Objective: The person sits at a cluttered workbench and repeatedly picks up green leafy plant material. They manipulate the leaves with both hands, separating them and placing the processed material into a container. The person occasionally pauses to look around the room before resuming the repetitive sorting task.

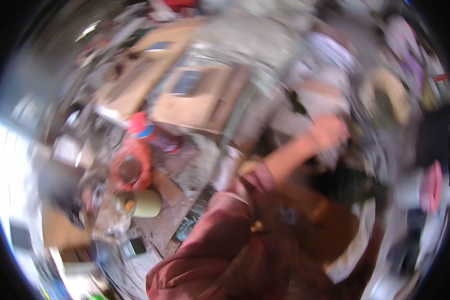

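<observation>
The whole view is motion-blurred. My left hand reaches out at right of centre, its fingers apparently bent, below pale crumpled cloth or plastic. Something whitish shows just under the hand; whether it is held cannot be made out. The arm is in a rolled-up dark red sleeve. My right hand is out of view. Left of the arm, a flat cardboard box bears a dark rectangular object. A red ring-shaped roll and a pale yellow-green cylinder lie on a worn surface.
Another long piece of cardboard lies at the upper left. A beige ring-shaped object is at the upper right, and a pink item at the right edge. A brown box-like object stands at lower left. Clutter surrounds these.
</observation>
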Demonstrator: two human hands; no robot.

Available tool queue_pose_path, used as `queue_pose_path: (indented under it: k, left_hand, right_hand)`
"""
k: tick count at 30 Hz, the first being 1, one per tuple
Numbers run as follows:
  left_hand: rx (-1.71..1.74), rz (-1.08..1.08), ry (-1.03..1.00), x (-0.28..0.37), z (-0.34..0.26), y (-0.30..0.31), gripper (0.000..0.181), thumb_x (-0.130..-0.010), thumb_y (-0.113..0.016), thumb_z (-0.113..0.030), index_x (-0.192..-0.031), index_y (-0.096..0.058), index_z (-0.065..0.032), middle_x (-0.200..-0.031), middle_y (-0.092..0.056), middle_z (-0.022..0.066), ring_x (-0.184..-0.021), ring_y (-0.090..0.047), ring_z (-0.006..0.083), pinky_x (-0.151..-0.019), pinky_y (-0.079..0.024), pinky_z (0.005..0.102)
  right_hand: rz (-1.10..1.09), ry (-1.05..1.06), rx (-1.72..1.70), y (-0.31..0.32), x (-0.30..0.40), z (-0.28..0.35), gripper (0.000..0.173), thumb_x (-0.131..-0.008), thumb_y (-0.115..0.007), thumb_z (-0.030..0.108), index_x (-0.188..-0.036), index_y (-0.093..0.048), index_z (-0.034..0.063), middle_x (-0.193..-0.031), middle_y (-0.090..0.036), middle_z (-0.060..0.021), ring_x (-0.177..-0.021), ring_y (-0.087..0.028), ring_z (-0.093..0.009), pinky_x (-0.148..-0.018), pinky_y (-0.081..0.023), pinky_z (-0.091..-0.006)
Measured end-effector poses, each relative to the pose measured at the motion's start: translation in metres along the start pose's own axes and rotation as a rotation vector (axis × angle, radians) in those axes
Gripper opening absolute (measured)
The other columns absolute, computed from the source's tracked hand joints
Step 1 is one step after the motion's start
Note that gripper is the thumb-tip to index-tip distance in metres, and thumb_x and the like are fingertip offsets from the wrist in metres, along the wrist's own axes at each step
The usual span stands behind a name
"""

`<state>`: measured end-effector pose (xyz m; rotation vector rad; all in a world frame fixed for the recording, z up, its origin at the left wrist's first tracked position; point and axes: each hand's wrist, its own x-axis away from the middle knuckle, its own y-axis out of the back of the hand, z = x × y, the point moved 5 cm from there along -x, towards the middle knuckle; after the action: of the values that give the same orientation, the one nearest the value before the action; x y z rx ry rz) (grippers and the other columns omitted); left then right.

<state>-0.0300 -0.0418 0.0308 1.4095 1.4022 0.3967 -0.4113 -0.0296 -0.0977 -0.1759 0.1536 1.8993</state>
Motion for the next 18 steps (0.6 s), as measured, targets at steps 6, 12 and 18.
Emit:
queue_pose_path:
  k: [6, 12, 18]
  left_hand:
    - [-0.037, 0.054, 0.095, 0.001, -0.009, 0.042, 0.027, -0.086, -0.057, -0.034, -0.084, -0.068, -0.009, -0.075, -0.065, 0.0155, -0.073, -0.063, 0.0348, -0.067, -0.05, 0.0431]
    - [0.2, 0.078, 0.073, -0.011, -0.02, 0.008, 0.023, -0.085, -0.061, -0.029, -0.083, -0.066, -0.0064, -0.075, -0.064, 0.015, -0.069, -0.062, 0.0347, -0.065, -0.049, 0.0407]
    - [0.717, 0.159, 0.182, -0.009, -0.042, -0.03, 0.024, -0.086, -0.066, -0.023, -0.099, -0.065, -0.0021, -0.074, -0.065, 0.0033, -0.062, -0.057, 0.0094, -0.06, -0.048, 0.0247]
  right_hand:
    - [-0.398, -0.11, -0.462, 0.018, -0.01, 0.063, 0.028, -0.087, -0.061, 0.028, -0.107, -0.056, 0.0094, -0.071, -0.05, 0.0056, -0.059, -0.046, -0.011, -0.057, -0.041, -0.0281]
    - [-0.125, 0.154, -0.67, 0.033, -0.038, 0.148, 0.052, -0.077, -0.071, 0.034, -0.118, -0.053, 0.0079, -0.082, -0.062, -0.0032, -0.07, -0.061, -0.022, -0.064, -0.05, -0.0351]
    - [-0.282, 0.28, -0.614, -0.018, -0.073, 0.254, 0.036, -0.089, -0.053, 0.027, -0.115, -0.056, 0.0025, -0.099, -0.065, -0.0136, -0.088, -0.064, -0.027, -0.079, -0.053, -0.0367]
